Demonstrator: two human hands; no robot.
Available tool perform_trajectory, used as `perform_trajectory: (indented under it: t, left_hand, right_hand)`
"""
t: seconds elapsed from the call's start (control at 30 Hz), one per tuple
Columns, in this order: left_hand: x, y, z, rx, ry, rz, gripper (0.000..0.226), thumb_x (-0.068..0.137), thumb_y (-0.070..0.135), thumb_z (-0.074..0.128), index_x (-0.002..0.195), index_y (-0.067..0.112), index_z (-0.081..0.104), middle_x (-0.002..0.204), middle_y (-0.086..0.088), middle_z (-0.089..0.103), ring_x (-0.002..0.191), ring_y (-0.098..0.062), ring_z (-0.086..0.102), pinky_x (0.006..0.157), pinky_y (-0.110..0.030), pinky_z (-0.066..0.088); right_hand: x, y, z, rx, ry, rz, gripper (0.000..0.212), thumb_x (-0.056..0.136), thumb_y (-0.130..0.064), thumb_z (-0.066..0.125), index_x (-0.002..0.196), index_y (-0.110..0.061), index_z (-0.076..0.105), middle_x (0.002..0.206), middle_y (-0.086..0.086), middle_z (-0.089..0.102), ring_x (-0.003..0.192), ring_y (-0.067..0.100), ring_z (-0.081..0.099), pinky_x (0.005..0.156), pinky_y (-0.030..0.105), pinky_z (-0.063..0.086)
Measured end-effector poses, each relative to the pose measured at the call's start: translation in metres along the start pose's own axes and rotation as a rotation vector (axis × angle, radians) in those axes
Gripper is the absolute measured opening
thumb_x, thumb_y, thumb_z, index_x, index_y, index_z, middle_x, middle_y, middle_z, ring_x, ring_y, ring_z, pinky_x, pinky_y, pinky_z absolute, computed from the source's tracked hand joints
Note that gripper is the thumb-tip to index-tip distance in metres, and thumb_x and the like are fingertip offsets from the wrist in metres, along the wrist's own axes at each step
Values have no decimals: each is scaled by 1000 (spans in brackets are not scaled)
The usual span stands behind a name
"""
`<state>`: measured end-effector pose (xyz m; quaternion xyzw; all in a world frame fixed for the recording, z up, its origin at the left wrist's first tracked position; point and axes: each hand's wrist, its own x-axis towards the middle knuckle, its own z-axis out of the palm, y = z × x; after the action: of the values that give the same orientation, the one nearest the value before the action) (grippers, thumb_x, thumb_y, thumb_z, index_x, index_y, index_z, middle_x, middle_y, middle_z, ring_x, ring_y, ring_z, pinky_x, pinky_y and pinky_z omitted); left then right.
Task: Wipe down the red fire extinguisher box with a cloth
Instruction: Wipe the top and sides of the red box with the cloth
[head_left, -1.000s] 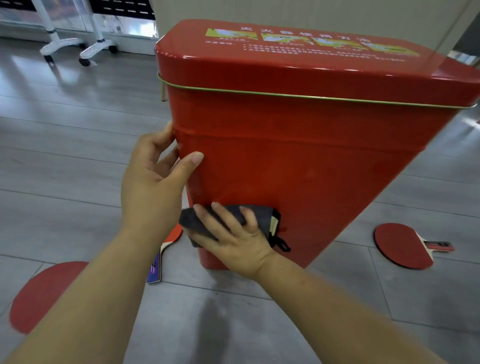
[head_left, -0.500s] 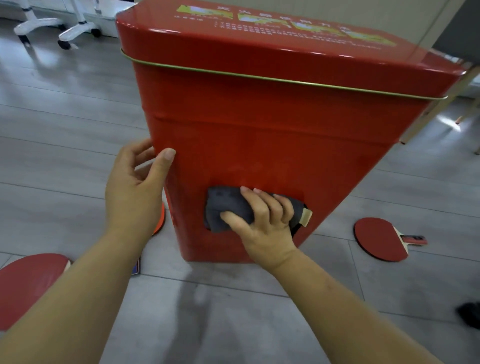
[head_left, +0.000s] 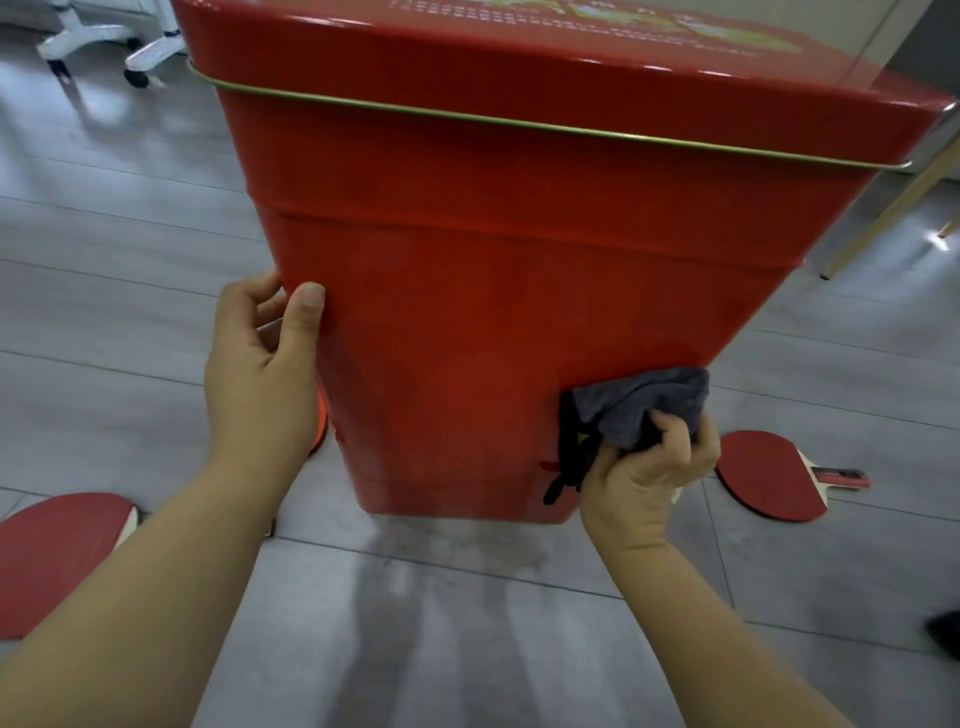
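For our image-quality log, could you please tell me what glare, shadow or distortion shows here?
Head view: the wide lens makes the box taper downward. Head view: glare whitens the floor at upper left; soft shadows streak it below the box. Head view: the lid's print is cropped, illegible.

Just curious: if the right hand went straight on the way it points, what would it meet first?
Probably the red fire extinguisher box, at its lower right edge, through the grey cloth the right hand holds; depth is unclear, so it might slip past.
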<state>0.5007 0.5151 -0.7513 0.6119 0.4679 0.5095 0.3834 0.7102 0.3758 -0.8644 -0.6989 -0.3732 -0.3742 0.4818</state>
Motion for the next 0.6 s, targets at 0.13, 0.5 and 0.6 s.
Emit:
perform_trajectory:
  t: [0.13,0.5,0.6]
  left_hand:
    - [2,-1,-2,15,-22,-1,24,92,46,49,109,29,48,106,10,57,81,13,53,64,6,37]
    - [9,-6,-14,-41,-135,23,22,88,35,59,107,37,49,96,27,54,80,20,55,69,2,42]
    - [12,-9,-19,-85,-187,37,28,87,27,63,104,44,50,100,23,57,90,15,58,77,-4,45]
  right_hand:
    - [-1,-8,7,3,47,7,37,80,6,48,108,-13,35,119,9,29,103,33,39,81,49,47]
    - [-21,-76,51,-30,-19,-421,24,89,-7,46,102,-27,48,114,10,42,99,27,43,76,45,35]
    - [-32,-90,64,-46,-77,-546,20,92,-18,48,105,-33,52,117,6,46,104,26,46,81,46,33]
